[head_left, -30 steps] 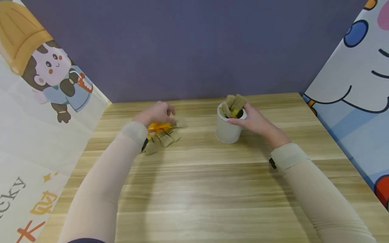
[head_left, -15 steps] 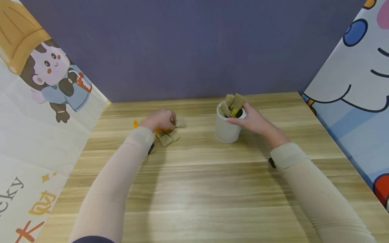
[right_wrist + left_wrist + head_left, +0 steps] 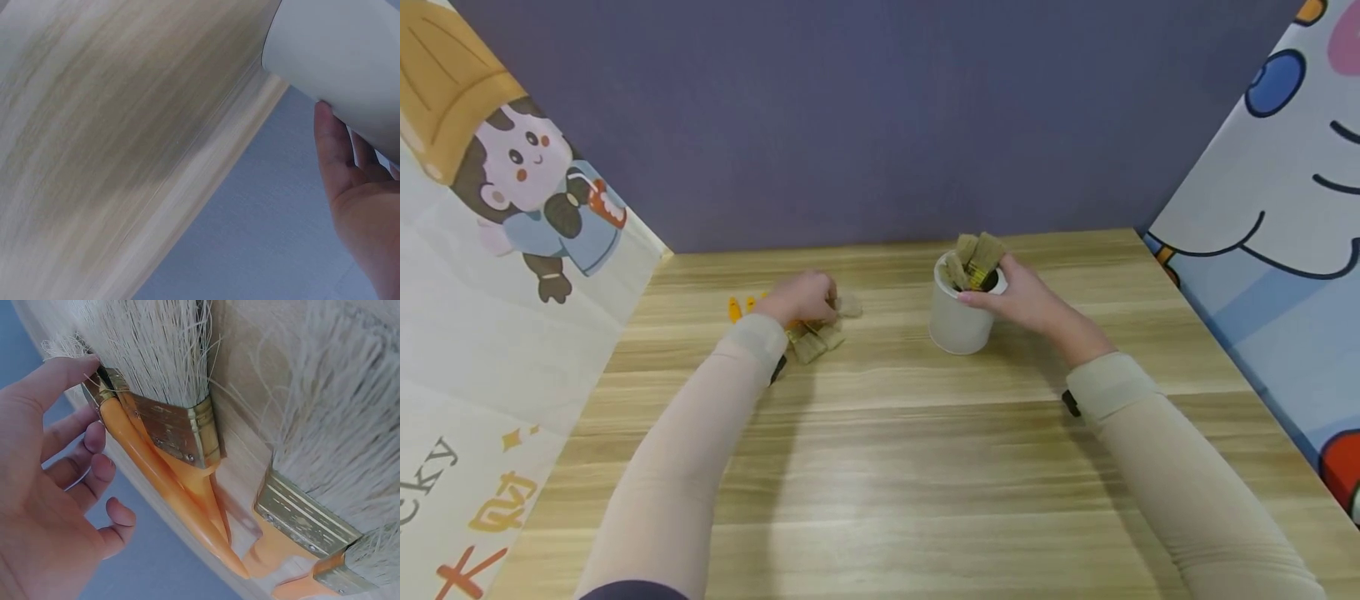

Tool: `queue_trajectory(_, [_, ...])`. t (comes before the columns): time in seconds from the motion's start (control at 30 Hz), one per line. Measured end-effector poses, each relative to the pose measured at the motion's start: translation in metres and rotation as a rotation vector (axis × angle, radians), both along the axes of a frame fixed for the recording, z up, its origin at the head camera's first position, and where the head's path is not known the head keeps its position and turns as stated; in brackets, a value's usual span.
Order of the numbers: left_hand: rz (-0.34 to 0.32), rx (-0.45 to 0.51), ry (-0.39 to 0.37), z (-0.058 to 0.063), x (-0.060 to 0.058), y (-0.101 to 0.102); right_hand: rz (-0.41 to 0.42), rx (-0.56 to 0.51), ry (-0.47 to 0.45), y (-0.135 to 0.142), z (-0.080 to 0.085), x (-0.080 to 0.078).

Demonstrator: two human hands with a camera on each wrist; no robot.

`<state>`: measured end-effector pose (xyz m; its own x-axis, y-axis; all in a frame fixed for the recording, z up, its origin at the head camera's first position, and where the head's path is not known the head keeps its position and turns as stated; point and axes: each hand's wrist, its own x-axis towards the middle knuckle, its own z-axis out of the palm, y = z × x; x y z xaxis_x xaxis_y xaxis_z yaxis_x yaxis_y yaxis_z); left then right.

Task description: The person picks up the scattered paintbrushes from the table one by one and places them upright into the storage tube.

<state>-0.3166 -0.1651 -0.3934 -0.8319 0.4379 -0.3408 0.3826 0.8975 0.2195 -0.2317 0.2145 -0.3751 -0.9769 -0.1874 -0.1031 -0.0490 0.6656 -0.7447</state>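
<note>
My left hand is low over a group of paintbrushes at the left of the table. In the left wrist view its thumb and forefinger pinch the metal collar of one paintbrush with an orange handle; the other fingers are loosely bent. Right beside it lie more flat brushes with pale bristles and brass-coloured collars. My right hand grips the upper side of a white cup, thumb at the front of the rim. Several brushes stand in the cup, bristles up, their handles hidden inside.
The wooden table runs back to a dark blue-grey panel. Printed cartoon panels rise along the left side and the right side. Orange handle ends show left of my left wrist.
My left hand has come down and slightly right onto the brushes, its fingertips now closed on one collar. Orange handle ends now show behind the wrist. The right hand and cup stay put.
</note>
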Motion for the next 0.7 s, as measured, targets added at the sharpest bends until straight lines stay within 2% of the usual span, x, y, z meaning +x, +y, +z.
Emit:
queue_trajectory(0.13, [0.019, 0.026, -0.009, 0.005, 0.001, 0.000, 0.002, -0.012, 0.000, 0.000, 0.000, -0.001])
queue_trajectory(0.3, [0.050, 0.088, -0.018, 0.021, 0.002, 0.000, -0.003, -0.015, -0.011, 0.000, 0.001, -0.001])
queue_trajectory(0.53, [0.032, 0.119, 0.055, 0.066, -0.006, 0.002, 0.025, 0.002, 0.003, 0.001, 0.002, -0.001])
queue_trajectory(0.7, [0.034, 0.257, 0.075, 0.105, -0.007, 0.009, 0.029, 0.005, -0.003, 0.002, 0.002, -0.002])
